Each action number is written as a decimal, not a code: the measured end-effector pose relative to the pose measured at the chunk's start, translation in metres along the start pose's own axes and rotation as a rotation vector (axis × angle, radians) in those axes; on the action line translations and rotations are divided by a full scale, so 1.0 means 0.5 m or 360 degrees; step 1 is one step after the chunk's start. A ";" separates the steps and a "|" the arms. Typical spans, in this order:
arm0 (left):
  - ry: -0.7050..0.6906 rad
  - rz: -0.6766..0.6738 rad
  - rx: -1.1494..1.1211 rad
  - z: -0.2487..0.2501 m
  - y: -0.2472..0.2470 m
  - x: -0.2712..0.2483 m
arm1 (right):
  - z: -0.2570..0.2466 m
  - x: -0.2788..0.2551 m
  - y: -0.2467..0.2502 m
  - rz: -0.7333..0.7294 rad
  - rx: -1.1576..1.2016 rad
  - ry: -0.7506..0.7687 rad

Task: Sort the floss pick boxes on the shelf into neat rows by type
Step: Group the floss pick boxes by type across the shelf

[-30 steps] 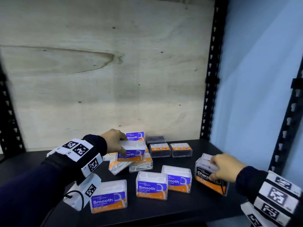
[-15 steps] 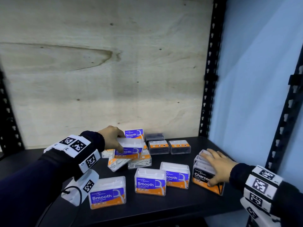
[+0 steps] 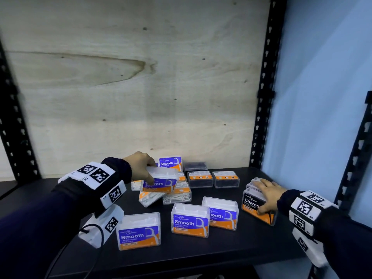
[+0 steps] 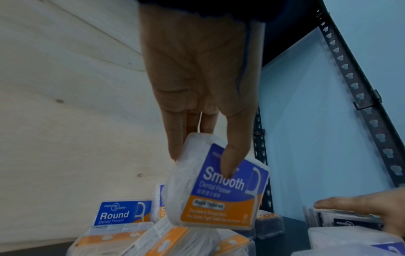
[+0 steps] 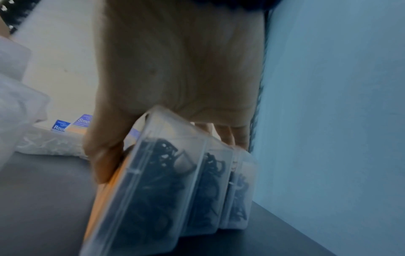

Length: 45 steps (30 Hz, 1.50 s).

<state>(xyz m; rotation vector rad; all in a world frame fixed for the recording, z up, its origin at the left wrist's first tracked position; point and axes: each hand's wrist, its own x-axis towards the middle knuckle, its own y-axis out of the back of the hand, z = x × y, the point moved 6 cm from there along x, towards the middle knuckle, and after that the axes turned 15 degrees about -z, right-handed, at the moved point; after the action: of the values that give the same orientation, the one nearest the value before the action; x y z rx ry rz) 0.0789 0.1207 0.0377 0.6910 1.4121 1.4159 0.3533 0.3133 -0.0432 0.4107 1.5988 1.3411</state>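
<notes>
The left hand pinches a clear rectangular plastic Smooth box, long axis level, above the pile, while the right hand lies with straight fingers over the row of upright Charcoal boxes on the black shelf.

A pale plywood back panel stands between black perforated uprights, beside a blue wall.

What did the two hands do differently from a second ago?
The right hand spread flat over the Charcoal boxes, thumb on the front one; before, it was bunched on top of them. The left hand still holds the same Smooth box above the pile. The three front Smooth boxes stayed put.
</notes>
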 end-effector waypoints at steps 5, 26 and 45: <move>0.0009 -0.0003 0.0002 -0.007 -0.002 0.001 | -0.060 -0.026 0.022 -0.0051 -0.0031 0.0265; 0.0329 -0.0602 0.0244 -0.182 -0.099 -0.041 | -0.215 -0.058 0.002 -0.0304 0.0020 0.0735; 0.0179 -0.0662 0.0074 -0.139 -0.057 0.054 | -0.267 0.108 0.199 -0.0116 -0.0440 0.0371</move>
<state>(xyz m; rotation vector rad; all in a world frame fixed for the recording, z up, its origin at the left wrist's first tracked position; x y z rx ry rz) 0.0134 0.1126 -0.0072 0.3222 1.5733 1.1091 0.1866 0.3127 0.0099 0.0284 1.5678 1.5718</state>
